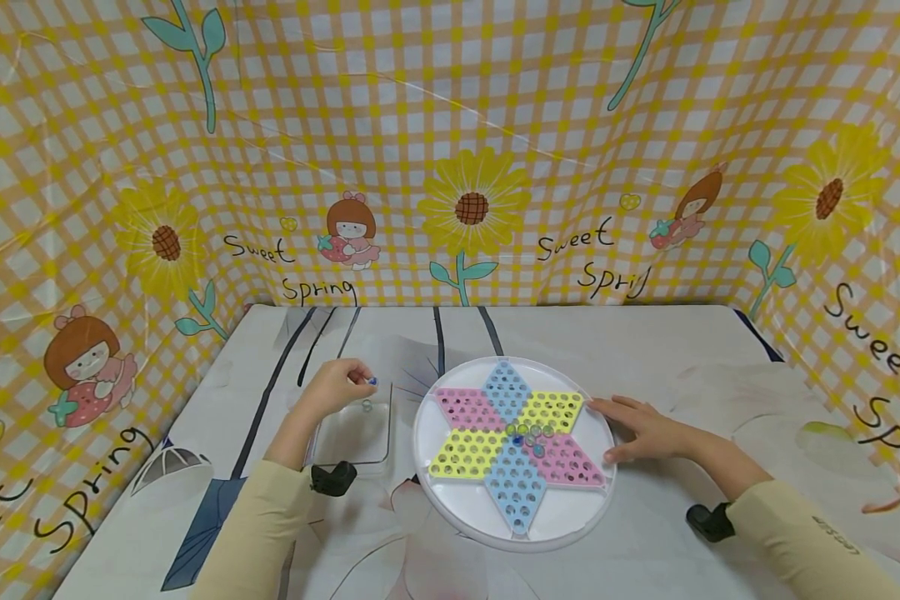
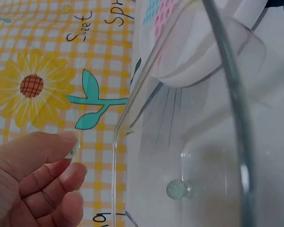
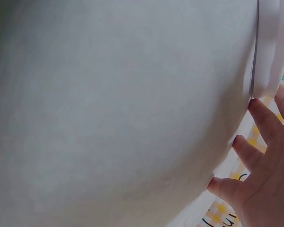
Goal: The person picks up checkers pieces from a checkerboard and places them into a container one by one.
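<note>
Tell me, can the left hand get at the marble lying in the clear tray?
Probably yes: the left hand hovers just above the open-topped clear tray, nothing covers the marble, though its fingers already pinch a blue marble.

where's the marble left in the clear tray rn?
In the head view the marble lies alone in the clear tray, left of the round checkers board and just below the left hand, which pinches another marble.

A yellow-and-white checked backdrop (image 1: 450,125) wraps three sides of the counter (image 1: 645,350), printed with sunflowers, cartoon girls and the words "Sweet Spring". The counter wears a pale cloth with dark stripes and, it seems, faint floral shapes. Light is even.
</note>
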